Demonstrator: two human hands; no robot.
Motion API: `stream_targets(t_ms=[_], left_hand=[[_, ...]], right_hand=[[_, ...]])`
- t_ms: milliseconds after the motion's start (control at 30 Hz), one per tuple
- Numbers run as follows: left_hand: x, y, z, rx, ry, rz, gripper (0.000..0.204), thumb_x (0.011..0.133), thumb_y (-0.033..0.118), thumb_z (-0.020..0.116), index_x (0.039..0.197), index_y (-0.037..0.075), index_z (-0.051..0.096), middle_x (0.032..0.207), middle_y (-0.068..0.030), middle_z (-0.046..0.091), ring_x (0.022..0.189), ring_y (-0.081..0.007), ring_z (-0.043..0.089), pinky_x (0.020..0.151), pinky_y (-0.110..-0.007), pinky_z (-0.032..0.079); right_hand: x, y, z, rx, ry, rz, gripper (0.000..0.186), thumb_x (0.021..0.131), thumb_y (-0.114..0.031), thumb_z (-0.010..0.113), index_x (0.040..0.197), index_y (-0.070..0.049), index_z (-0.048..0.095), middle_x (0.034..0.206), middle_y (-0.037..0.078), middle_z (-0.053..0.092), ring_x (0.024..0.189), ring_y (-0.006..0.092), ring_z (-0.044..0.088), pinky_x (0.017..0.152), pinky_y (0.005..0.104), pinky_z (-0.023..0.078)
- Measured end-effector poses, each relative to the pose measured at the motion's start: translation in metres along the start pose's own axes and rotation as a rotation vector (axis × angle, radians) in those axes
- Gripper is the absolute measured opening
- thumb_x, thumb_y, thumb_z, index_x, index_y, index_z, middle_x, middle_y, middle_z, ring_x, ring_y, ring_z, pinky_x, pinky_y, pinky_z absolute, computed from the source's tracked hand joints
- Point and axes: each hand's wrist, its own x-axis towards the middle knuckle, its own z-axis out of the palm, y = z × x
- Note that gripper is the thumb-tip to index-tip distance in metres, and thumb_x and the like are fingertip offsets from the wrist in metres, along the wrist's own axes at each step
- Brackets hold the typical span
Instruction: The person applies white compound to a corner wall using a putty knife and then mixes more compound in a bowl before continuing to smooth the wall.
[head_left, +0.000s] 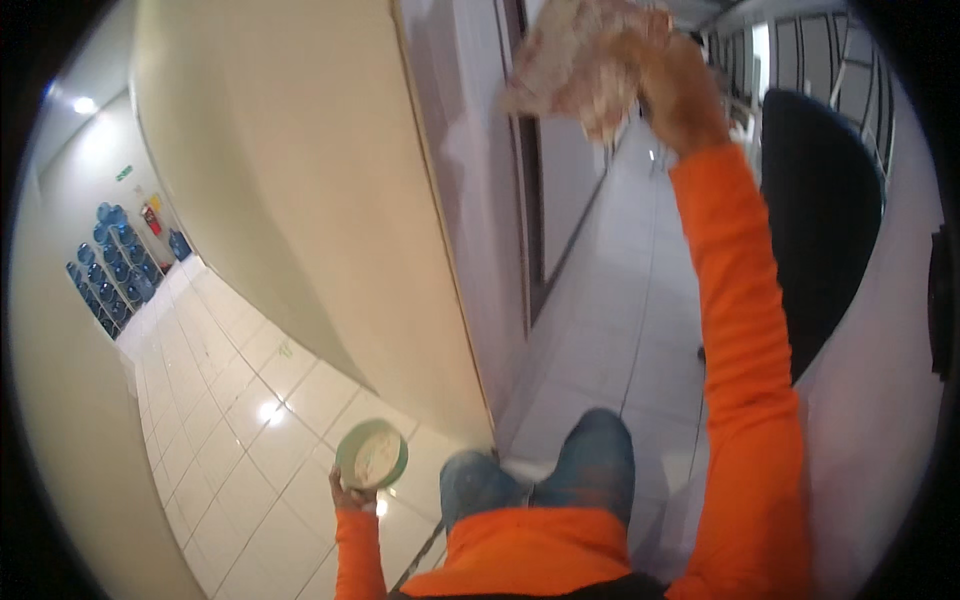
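Observation:
Low on the left, my left hand [350, 494] grips a round green bowl [398, 468] by its near side. Pale, whitish matter [375, 456] lies inside it; what it is, I cannot make out. My right hand [684, 95] is raised high, with the arm stretched forward and the fingers closed on a crumpled whitish cloth with reddish patches [570, 70]. The cloth hangs in front of the wall and a dark-edged door frame [530, 200]. Whether it touches them I cannot tell.
A cream wall [290, 150] ends in a sharp corner edge ahead. Blue water bottles [115, 255] stand on a rack at the far left, near a red fire extinguisher [151, 219]. A large black rounded panel [820, 220] stands at right. White floor tiles [600, 330] run down the corridor.

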Motion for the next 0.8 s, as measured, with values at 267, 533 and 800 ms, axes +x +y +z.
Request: stream_targets(t_ms=[267,533,800], left_hand=[[0.021,0.029,-0.055,-0.113,-0.205,-0.108,0.050,0.081,0.034,0.063,0.121,0.006,0.055,0.125,-0.0130,0.059,0.108,-0.0272,0.062,0.077,-0.031,0.059],[-0.014,0.009,0.003,-0.011,0.147,-0.020,0.052,0.084,0.035,0.062,0.123,0.003,0.051,0.123,-0.0148,0.060,0.111,-0.0294,0.060,0.093,-0.040,0.053],[-0.022,0.004,0.042,0.054,0.067,0.048,0.049,0.085,0.032,0.063,0.121,0.001,0.052,0.120,-0.0162,0.061,0.111,-0.0292,0.059,0.098,-0.043,0.049]], right_hand=[[0.030,-0.072,0.051,0.407,-0.143,0.261,0.045,0.084,-0.002,0.055,0.127,-0.010,0.058,0.108,0.015,0.068,0.093,0.0207,0.069,0.078,0.0298,0.056],[-0.171,-0.085,0.141,0.394,-0.116,-0.068,0.049,0.086,0.001,0.053,0.130,-0.019,0.056,0.133,0.007,0.056,0.124,0.0257,0.053,0.102,0.0385,0.046],[-0.421,-0.161,0.169,0.876,-0.808,0.207,0.044,0.087,-0.003,0.051,0.130,-0.013,0.056,0.132,0.011,0.054,0.123,0.0296,0.050,0.111,0.0453,0.034]])
